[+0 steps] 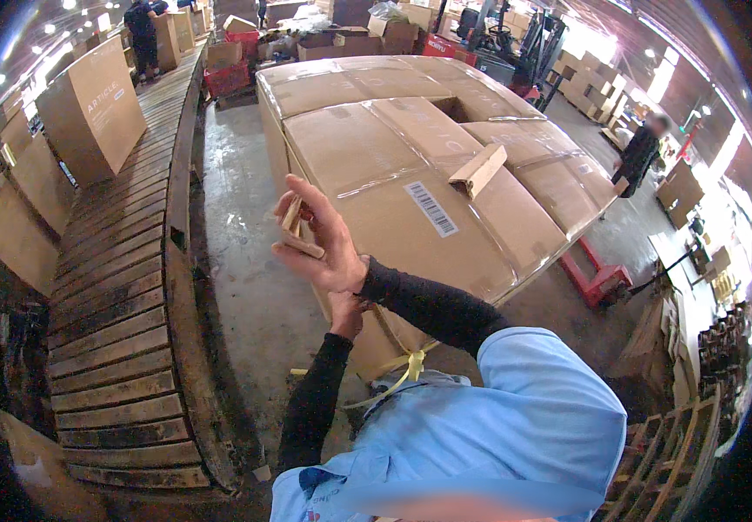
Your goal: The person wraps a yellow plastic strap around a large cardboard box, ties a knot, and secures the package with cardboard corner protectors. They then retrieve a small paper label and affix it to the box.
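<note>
Fingers of the right hand (332, 250) are bent around a folded cardboard piece (301, 244), left of the wrapped cartons (402, 165). The near left hand (346, 315) is partly hidden; its grasp I cannot tell. Farther right, a cardboard angle (482, 172) lies on top, seemingly loose; a knock might slide it off.

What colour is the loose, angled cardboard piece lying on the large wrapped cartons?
Light brown: the angled cardboard piece, seen in the head view.
</note>
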The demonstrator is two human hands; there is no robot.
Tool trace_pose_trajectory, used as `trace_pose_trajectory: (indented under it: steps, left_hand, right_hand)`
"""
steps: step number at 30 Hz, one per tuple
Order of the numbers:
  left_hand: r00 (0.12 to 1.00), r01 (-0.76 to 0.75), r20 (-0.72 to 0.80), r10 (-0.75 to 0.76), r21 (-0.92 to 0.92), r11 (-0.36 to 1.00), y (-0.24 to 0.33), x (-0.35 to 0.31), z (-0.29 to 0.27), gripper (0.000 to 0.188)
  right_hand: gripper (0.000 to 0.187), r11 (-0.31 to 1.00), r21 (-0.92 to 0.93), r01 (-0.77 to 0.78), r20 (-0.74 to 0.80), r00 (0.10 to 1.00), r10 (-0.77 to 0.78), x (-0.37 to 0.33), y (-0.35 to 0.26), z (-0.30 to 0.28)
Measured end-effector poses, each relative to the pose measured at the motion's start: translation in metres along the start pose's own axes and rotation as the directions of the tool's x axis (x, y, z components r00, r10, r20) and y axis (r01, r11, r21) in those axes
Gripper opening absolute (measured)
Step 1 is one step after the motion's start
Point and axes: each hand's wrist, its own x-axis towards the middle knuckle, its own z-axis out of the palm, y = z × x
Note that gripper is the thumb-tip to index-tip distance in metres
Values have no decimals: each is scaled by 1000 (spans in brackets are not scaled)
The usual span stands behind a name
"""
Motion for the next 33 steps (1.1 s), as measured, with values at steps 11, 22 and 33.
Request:
trace_pose_trajectory:
  steps: [11, 22, 33]
  left_hand:
    - [816, -578, 262, 516, 398, 712, -33, 73, -57, 54]
    - [999, 11, -51, -16, -81, 997, 43, 25, -14, 45]
    - [989, 120, 98, -107, -130, 984, 42, 39, -52, 28]
  right_hand:
    - [79, 987, -163, 8, 59, 998, 2, 3, 9, -32]
    - [64, 970, -229, -79, 284, 948, 144, -12, 41, -99]
    - [43, 961, -222, -165, 333, 914, 233, -12, 50, -108]
